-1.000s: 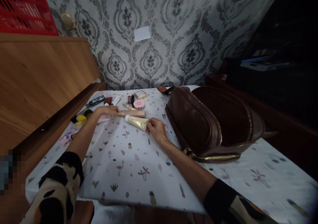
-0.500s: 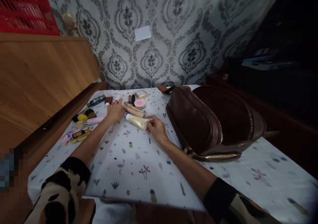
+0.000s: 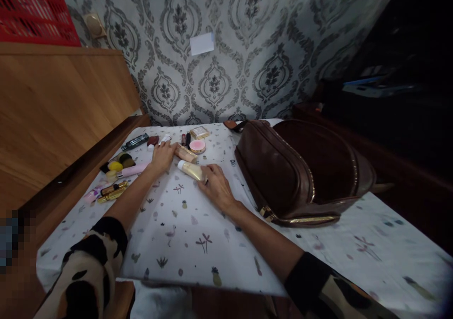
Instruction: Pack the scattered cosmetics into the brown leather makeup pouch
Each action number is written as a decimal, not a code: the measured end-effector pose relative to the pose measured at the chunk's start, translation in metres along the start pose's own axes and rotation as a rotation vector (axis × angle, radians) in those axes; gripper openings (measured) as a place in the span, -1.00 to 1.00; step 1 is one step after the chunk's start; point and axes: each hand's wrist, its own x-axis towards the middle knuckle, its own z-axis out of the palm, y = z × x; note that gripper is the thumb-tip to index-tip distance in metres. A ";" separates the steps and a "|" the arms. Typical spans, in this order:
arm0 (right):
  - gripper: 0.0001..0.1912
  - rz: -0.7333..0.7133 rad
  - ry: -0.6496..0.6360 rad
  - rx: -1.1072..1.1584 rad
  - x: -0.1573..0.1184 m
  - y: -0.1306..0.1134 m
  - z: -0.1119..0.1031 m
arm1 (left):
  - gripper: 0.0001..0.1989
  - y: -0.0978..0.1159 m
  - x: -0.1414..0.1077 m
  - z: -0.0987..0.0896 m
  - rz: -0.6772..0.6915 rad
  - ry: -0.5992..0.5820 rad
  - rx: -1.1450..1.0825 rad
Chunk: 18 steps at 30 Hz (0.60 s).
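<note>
My right hand [image 3: 216,187] is closed around the crimped end of a shiny gold squeeze tube [image 3: 191,169], whose white cap points left. My left hand [image 3: 163,157] rests on the cloth with its fingers apart, touching the near end of a beige tube [image 3: 185,153]. Just beyond its fingertips lies a small white item [image 3: 165,138], partly hidden by them. A pink round compact [image 3: 197,146], a gold-edged square case [image 3: 200,132] and two small dark sticks [image 3: 186,139] lie behind the tubes. Left of that hand is a pink-handled brush [image 3: 132,170].
An open brown leather bag [image 3: 271,168] stands at the right of the patterned cloth [image 3: 191,262]. Gold tubes [image 3: 112,195], a yellow sponge [image 3: 115,166] and a dark teal bottle [image 3: 135,142] lie at left. A wooden panel [image 3: 67,88] borders the left side; a papered wall [image 3: 212,88] stands behind.
My right hand has shifted slightly left and its fingers now cover more of the gold tube's end. The left hand stays near the same items. The whole view has shifted a little.
</note>
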 end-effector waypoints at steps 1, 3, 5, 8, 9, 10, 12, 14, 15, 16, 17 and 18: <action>-0.53 0.002 -0.021 -0.036 0.000 0.000 -0.001 | -0.49 0.002 -0.005 -0.001 -0.005 0.011 -0.008; -0.54 0.013 -0.059 -0.087 0.000 -0.001 -0.002 | -0.54 0.008 -0.017 -0.001 0.029 0.035 -0.116; -0.56 0.030 -0.073 -0.114 0.000 -0.002 -0.003 | -0.61 0.015 -0.029 -0.001 0.099 0.030 -0.364; -0.59 0.053 -0.079 -0.127 0.000 -0.006 -0.006 | -0.61 0.021 -0.044 0.004 0.156 -0.028 -0.773; -0.59 0.060 -0.084 -0.128 0.000 -0.007 -0.007 | -0.60 0.021 -0.047 0.007 0.142 -0.051 -0.877; -0.60 0.068 -0.091 -0.130 0.000 -0.008 -0.008 | -0.56 0.020 -0.050 0.009 0.118 -0.073 -0.976; -0.61 0.077 -0.108 -0.133 0.001 -0.011 -0.011 | -0.47 0.018 -0.052 0.013 0.053 -0.122 -1.170; -0.63 0.084 -0.122 -0.137 0.001 -0.012 -0.012 | -0.42 0.016 -0.054 0.015 -0.018 -0.170 -1.331; -0.63 0.083 -0.128 -0.137 0.001 -0.012 -0.013 | -0.41 0.015 -0.054 0.016 -0.046 -0.189 -1.385; -0.63 0.081 -0.133 -0.135 0.001 -0.012 -0.013 | -0.40 0.015 -0.055 0.016 -0.066 -0.207 -1.421; -0.63 0.079 -0.134 -0.134 0.001 -0.012 -0.013 | -0.41 0.015 -0.056 0.015 -0.079 -0.219 -1.445; -0.63 0.075 -0.133 -0.135 0.001 -0.012 -0.012 | -0.40 0.015 -0.057 0.015 -0.080 -0.227 -1.461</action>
